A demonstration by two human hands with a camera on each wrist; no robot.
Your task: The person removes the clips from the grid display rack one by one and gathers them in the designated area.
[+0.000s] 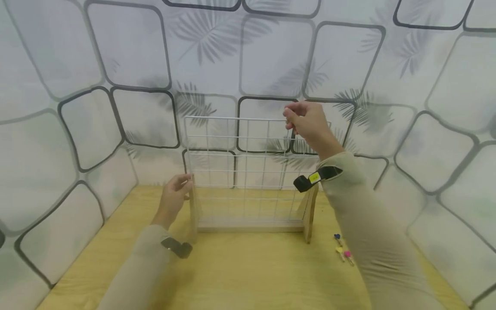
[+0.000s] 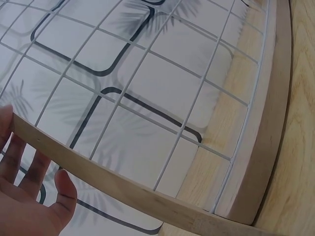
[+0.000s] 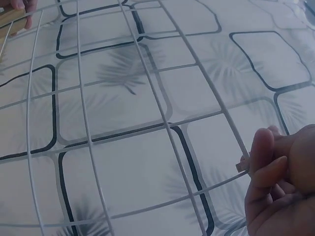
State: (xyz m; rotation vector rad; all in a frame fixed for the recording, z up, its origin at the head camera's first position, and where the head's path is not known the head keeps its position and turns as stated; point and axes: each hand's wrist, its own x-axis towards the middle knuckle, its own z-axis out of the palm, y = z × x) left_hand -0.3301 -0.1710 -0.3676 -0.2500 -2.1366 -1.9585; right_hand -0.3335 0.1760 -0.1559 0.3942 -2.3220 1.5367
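A white wire grid rack [image 1: 248,171] stands upright in a wooden stand [image 1: 252,229]. My left hand [image 1: 173,200] holds the upper end of the stand's left side post, with bent fingers at the wood; the left wrist view shows the post [image 2: 123,182] beside the fingers [image 2: 66,189]. At the top right of the grid, my right hand [image 1: 308,122] pinches a small wooden clothespin [image 3: 242,165] against the wire. Only the clip's tip shows; the fingers hide the rest.
Right of the stand, three small clothespins lie on the wooden table [image 1: 248,271], with a blue [image 1: 337,236], a yellow [image 1: 339,249] and a pink [image 1: 347,254] heart-shaped top. Patterned cloth [image 1: 209,56] surrounds the table at the back and sides.
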